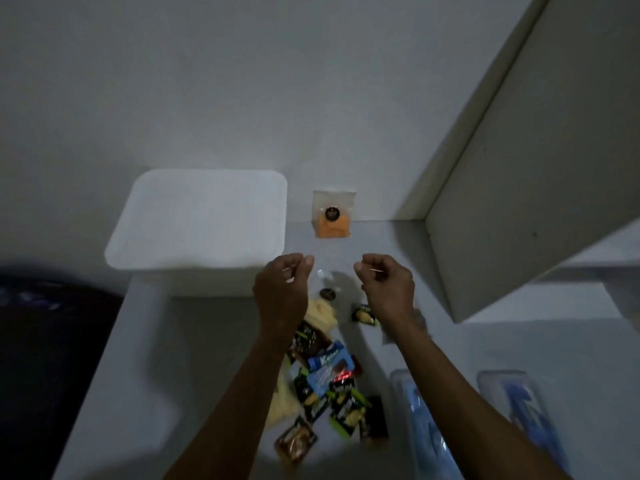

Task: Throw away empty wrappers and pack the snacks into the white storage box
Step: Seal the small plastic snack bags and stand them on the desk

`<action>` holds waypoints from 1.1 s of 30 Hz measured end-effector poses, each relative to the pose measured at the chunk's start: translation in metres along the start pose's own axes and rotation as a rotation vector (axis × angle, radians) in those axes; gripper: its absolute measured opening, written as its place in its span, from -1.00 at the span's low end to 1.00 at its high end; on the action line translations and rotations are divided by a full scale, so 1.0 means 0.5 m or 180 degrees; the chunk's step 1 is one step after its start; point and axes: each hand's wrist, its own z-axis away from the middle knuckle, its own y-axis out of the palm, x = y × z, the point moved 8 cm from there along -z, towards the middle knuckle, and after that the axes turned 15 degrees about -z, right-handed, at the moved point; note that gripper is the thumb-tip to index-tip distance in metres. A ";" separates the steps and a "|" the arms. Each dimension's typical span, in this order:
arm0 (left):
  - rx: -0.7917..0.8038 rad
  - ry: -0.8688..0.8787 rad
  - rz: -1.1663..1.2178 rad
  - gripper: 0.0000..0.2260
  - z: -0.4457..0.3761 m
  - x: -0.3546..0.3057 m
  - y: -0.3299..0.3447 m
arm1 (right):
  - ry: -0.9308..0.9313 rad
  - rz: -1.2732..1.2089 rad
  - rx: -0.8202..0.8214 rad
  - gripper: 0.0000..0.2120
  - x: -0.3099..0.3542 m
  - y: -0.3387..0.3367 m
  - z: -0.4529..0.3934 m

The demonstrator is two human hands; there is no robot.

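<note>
- My left hand (pixel 282 282) and right hand (pixel 388 282) are raised side by side over the table (pixel 145 358), each with thumb and forefinger pinched together. Between them hangs a clear bag (pixel 325 282), so transparent I can barely make it out; I judge each hand pinches a top corner, though the blur keeps me from being sure.
- The bag looks like thin, limp film with a dark round sticker and pale yellow contents low down. It should be light and crinkly, and slippery, so the upper edge is the place to hold it.
- The white storage box (pixel 195 220) sits at ten o'clock from my hands, smooth hard plastic with rounded corners and its flat lid on.
- A second clear bag with orange pieces (pixel 333 216) leans against the wall at twelve o'clock.
- The pile of snack packets (pixel 329 382) lies at six o'clock: glossy foil sachets in black, green and blue, flat, soft and probably crushable.
- Two clear lidded cases (pixel 512 410) lie at four o'clock.
</note>
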 end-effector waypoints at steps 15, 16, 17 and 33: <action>0.0761 -0.1331 -0.1015 -0.51 0.248 0.367 -0.096 | 0.0563 0.1012 0.1261 -0.83 -0.176 0.127 0.339; 0.0826 -0.1442 -0.1032 -0.49 0.256 0.380 -0.088 | 0.0580 0.1061 0.1321 -0.83 -0.186 0.143 0.341; 0.0884 -0.1548 -0.1018 -0.47 0.261 0.393 -0.080 | 0.0609 0.1126 0.1377 -0.85 -0.195 0.156 0.341; 0.0746 -0.2154 -0.0605 -0.77 0.239 0.429 -0.038 | 0.1324 0.0890 0.1407 -0.67 -0.256 0.221 0.303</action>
